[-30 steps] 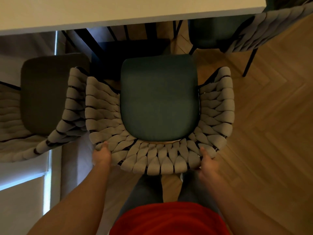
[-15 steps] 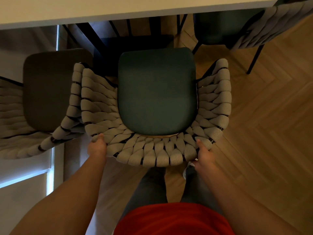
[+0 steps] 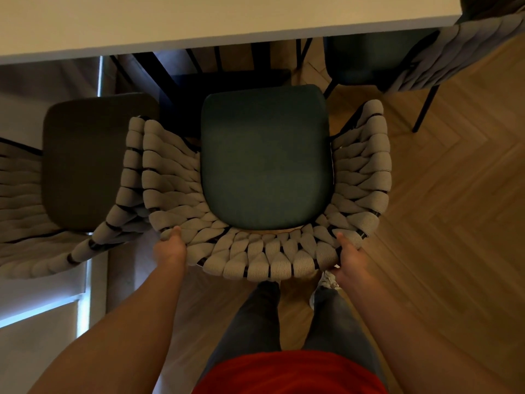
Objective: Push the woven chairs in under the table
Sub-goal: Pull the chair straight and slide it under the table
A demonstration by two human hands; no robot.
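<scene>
A woven chair [image 3: 255,254] with a beige braided back and a dark green seat cushion stands right in front of me. The front of its seat lies just short of the white table [image 3: 199,21] edge at the top. My left hand [image 3: 170,250] grips the back's rim at its left corner, thumb on top. At the right corner of the back my right hand [image 3: 348,255] grips the rim the same way. The fingers of both hands are hidden behind the weave.
A second woven chair [image 3: 85,166] with a brown seat stands on the left, touching the middle chair's arm. A third woven chair [image 3: 454,52] sits at the top right, partly under the table. Dark table legs [image 3: 159,72] stand ahead. Herringbone wood floor spreads to the right.
The chair has slid forward toward the table, and both hands have gone forward with it, keeping the same hold on the back.
</scene>
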